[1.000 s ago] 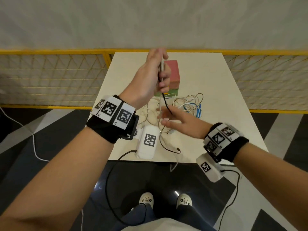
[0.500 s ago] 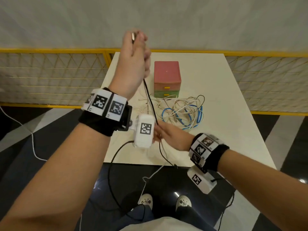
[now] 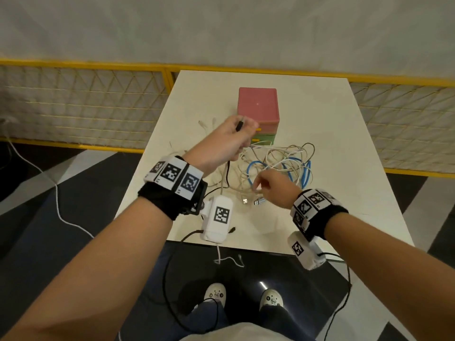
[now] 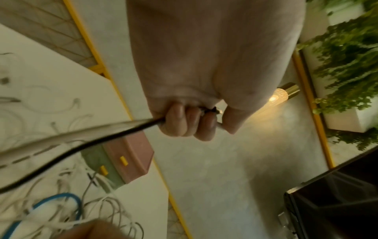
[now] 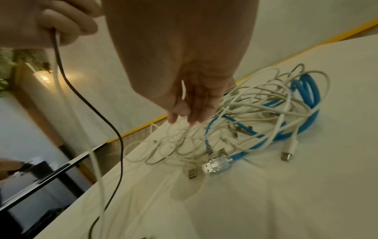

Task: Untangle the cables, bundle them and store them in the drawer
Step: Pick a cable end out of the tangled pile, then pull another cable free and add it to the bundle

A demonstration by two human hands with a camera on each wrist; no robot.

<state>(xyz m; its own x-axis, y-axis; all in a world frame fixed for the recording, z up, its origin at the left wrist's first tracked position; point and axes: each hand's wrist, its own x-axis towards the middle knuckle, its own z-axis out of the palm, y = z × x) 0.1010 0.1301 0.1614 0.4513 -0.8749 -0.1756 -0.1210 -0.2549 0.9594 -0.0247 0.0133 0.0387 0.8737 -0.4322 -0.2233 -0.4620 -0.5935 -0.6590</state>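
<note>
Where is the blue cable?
In the head view, the blue cable lies tangled with white cables on the table, before the drawers.

The table [image 3: 344,134] carries one drawer box [image 3: 258,104] showing two drawers, one blue cable [image 3: 306,172], one black cable [image 5: 90,103], and several white cables [image 3: 283,156], too tangled to count.
</note>
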